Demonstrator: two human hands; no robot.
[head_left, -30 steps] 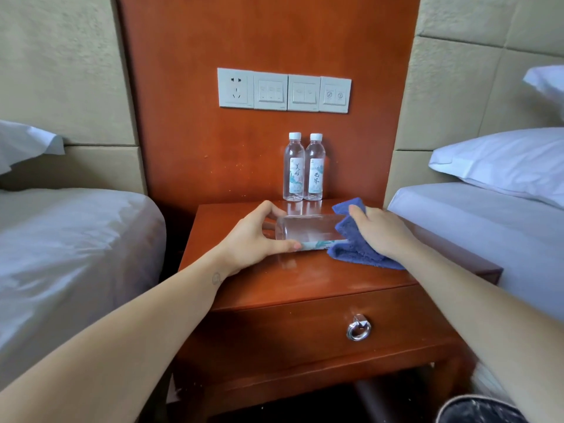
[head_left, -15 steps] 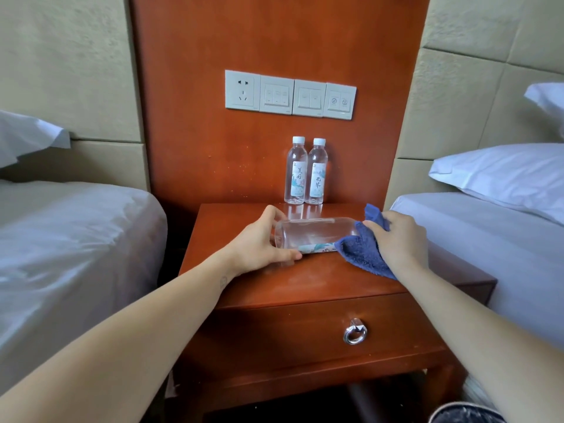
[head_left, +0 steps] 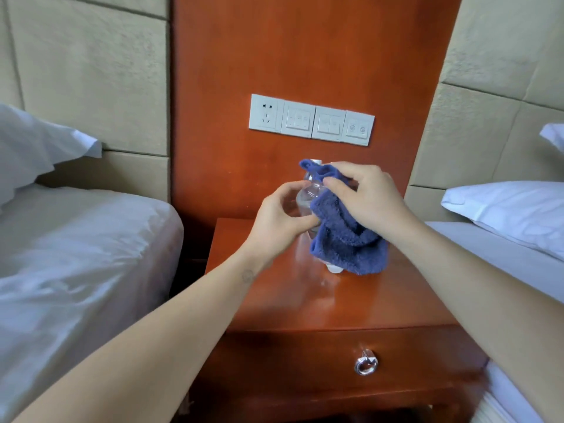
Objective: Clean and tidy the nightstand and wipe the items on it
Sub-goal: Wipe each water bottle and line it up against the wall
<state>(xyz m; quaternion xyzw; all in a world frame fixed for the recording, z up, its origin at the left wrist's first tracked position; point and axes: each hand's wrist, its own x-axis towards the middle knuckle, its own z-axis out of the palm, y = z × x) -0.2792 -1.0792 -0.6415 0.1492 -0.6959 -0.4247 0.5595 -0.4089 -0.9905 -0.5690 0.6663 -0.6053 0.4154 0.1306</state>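
A clear water bottle (head_left: 306, 198) is held up above the reddish-brown nightstand (head_left: 305, 303), mostly wrapped in a blue cloth (head_left: 348, 242). My left hand (head_left: 279, 222) grips the bottle from the left side. My right hand (head_left: 364, 193) presses the blue cloth around the bottle from the right and top. A white cap end (head_left: 334, 268) pokes out below the cloth. The two other bottles at the back of the nightstand are hidden behind my hands and the cloth.
A bed with white sheets (head_left: 76, 254) stands on the left, another bed with a white pillow (head_left: 512, 212) on the right. A white socket and switch panel (head_left: 311, 119) is on the wooden wall panel. The drawer has a metal ring pull (head_left: 365, 366).
The bottle lay on its side on the nightstand; both hands have now lifted it, and the cloth is wrapped around it. The camera has moved closer.
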